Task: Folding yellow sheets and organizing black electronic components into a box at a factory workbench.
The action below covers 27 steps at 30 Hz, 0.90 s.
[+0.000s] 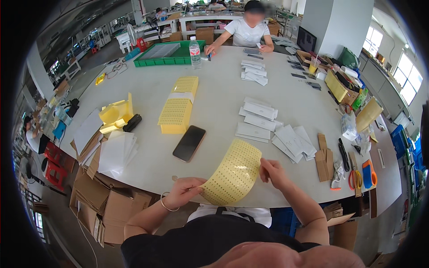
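A yellow sheet [233, 172] covered in rows of small dark marks is bowed above the near table edge. My left hand [184, 192] pinches its lower left corner. At the sheet's right edge my right hand [273, 172] is closed, thumb and fingers pressed together on the edge. Just beyond the sheet lies a dark-screened phone [189, 143]. Past that stands a long stack of similar yellow sheets [175, 117] with a white band [182, 95] across it. White printed slips [257, 120] lie in overlapping piles right of the sheet.
Scissors [355, 178], an orange tape dispenser [369, 173] and cardboard strips [324, 158] lie at right. White papers [117, 152] and yellow folded pieces [116, 114] are at left. A water bottle [195, 52] stands by a green tray [147, 57]; a person [248, 31] sits across the table.
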Motion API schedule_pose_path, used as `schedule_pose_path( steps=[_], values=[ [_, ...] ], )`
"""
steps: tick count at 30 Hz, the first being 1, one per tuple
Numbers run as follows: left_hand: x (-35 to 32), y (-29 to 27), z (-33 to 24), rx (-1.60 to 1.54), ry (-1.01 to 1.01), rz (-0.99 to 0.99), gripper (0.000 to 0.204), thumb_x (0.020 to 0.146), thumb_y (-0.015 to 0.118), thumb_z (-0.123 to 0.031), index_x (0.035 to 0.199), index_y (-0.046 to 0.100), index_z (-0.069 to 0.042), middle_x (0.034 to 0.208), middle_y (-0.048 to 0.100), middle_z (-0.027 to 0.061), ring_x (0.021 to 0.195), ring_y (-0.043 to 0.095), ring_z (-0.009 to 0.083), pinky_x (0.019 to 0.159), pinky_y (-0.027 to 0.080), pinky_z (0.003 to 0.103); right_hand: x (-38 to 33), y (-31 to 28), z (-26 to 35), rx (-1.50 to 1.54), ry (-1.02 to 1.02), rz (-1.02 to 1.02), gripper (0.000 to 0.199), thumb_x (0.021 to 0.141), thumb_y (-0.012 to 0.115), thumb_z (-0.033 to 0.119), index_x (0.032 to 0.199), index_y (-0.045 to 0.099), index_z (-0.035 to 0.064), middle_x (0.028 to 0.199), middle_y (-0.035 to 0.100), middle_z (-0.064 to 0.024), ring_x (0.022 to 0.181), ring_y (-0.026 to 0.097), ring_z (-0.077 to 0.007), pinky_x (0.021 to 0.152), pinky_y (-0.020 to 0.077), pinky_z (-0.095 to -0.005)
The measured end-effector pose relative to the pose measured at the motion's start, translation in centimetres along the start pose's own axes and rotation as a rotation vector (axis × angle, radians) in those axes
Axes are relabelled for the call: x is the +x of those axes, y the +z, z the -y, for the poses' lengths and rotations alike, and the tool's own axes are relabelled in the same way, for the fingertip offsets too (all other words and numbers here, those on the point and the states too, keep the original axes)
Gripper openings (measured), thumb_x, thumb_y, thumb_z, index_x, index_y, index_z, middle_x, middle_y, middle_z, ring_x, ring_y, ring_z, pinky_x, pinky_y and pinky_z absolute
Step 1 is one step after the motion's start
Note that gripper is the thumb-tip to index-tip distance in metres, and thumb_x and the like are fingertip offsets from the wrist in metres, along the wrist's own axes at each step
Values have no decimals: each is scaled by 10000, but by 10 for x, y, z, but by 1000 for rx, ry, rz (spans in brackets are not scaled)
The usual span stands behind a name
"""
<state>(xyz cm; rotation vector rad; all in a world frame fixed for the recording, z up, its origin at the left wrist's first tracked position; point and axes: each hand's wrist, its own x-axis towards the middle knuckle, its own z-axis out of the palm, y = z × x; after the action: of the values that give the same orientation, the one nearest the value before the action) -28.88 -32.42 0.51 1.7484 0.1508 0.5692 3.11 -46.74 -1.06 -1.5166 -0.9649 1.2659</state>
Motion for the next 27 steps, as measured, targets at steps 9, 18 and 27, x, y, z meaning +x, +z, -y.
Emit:
schedule_pose_path(
  steps=[9, 18, 27],
  values=[
    [15, 27, -11, 180, 289, 263, 79, 832, 603, 3, 907, 625, 14, 1029, 655, 150, 886, 640, 287, 747, 505, 342, 4, 38, 2, 634, 49, 272, 484, 994, 392, 381, 1280, 486, 3, 1154, 615, -112, 1021, 618, -216, 898, 493, -364],
    [17, 13, 3, 190, -2, 155, 281, 758, 678, -23, 1028, 599, -27, 1058, 630, 94, 967, 617, 201, 808, 488, 309, 8, 27, 25, 268, -418, -14, 257, 921, 587, 116, 1152, 594, 1, 1060, 652, -63, 940, 606, -122, 827, 492, -278],
    [117, 17, -6, -95, 305, -393, 446, 837, 608, 71, 1178, 347, -50, 1007, 573, 104, 840, 601, 127, 695, 479, 221, 4, 30, 46, -82, -339, -69, 272, 903, 593, 68, 1161, 566, -15, 999, 652, -65, 885, 590, -101, 795, 483, -256]
  ],
)
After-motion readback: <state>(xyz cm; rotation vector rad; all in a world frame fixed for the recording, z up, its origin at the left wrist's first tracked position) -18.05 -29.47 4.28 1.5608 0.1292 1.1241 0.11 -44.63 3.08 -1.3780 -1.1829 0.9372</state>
